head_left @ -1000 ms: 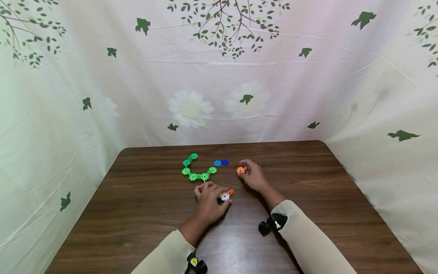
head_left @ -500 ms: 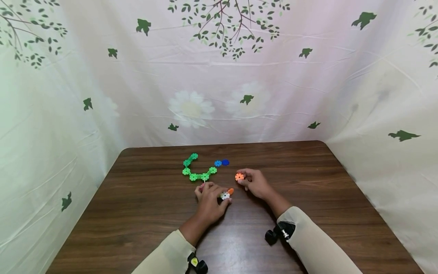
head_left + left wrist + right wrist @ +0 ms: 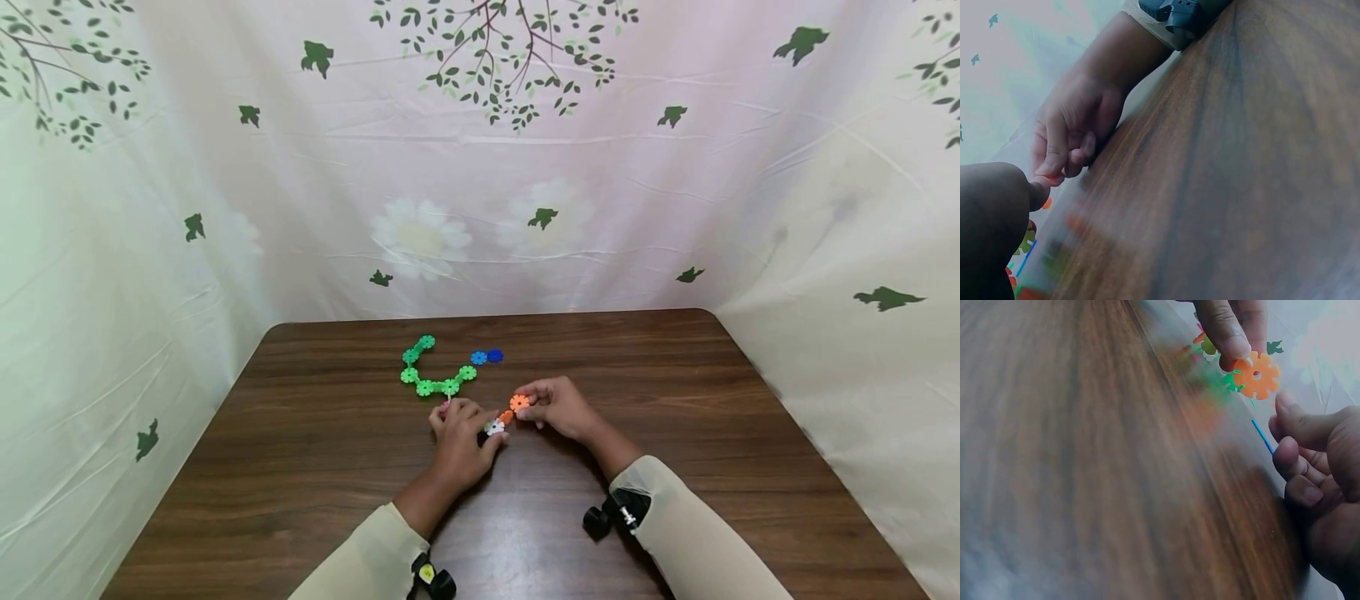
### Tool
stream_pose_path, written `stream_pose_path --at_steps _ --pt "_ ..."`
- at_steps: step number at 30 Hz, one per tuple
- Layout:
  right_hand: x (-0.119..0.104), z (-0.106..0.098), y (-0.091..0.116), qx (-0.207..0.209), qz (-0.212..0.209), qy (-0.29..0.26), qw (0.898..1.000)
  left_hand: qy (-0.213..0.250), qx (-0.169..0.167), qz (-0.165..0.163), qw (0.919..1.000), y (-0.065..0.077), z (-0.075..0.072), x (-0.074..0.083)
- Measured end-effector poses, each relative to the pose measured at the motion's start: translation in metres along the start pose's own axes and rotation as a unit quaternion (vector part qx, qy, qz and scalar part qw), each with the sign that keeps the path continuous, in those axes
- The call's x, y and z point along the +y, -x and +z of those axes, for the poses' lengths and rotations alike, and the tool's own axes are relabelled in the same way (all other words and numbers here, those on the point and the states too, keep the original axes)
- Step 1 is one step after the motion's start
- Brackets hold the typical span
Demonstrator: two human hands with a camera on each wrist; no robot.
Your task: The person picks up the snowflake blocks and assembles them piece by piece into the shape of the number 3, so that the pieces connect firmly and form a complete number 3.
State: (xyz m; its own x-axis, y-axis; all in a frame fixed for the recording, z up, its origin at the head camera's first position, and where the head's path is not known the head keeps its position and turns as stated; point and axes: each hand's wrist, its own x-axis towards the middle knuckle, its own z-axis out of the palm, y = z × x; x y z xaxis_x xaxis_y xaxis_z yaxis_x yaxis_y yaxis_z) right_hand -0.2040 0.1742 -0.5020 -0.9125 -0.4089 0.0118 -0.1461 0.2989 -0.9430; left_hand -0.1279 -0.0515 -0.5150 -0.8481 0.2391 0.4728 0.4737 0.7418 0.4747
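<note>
My right hand (image 3: 558,408) pinches a bright orange notched building disc (image 3: 519,402) between thumb and fingers. This disc overlaps a second orange disc (image 3: 506,417), seen tilted in the head view, beside a white disc (image 3: 494,427). Thumb and fingers of my left hand (image 3: 459,442) hold the pieces around the white disc, and the palm hides part of them. A pink disc (image 3: 444,408) shows by its fingertips, just below a curved chain of green discs (image 3: 425,387). In the right wrist view, an orange disc (image 3: 1257,375) with slots around its rim sits at the left hand's thumb.
A light blue disc (image 3: 478,357) and a dark blue disc (image 3: 495,356) lie together beyond the hands, close to the green chain's right end. All rests on a brown wooden table (image 3: 300,467), with a printed curtain (image 3: 480,167) behind it and at both sides.
My right hand has come nearer and slightly left with its orange disc, from beside the blue discs to the orange disc by the left hand. The left hand stays put.
</note>
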Motion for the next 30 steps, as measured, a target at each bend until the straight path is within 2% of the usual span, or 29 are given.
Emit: stream_pose_path --at_steps 10,19,30 --pt "-0.0014 -0.0014 0.0024 -0.035 0.016 -0.031 0.999 0.007 0.015 0.012 0.9998 0.0005 0.0011 -0.0003" --pt "-0.0009 -0.0014 0.0016 -0.034 0.038 -0.057 0.997 0.010 0.015 0.007 0.9998 0.0000 0.0006 -0.0003" --pt "-0.0019 -0.0038 0.0025 -0.037 0.035 -0.066 0.996 0.006 0.012 0.003 0.9999 0.0000 0.0005 -0.0008"
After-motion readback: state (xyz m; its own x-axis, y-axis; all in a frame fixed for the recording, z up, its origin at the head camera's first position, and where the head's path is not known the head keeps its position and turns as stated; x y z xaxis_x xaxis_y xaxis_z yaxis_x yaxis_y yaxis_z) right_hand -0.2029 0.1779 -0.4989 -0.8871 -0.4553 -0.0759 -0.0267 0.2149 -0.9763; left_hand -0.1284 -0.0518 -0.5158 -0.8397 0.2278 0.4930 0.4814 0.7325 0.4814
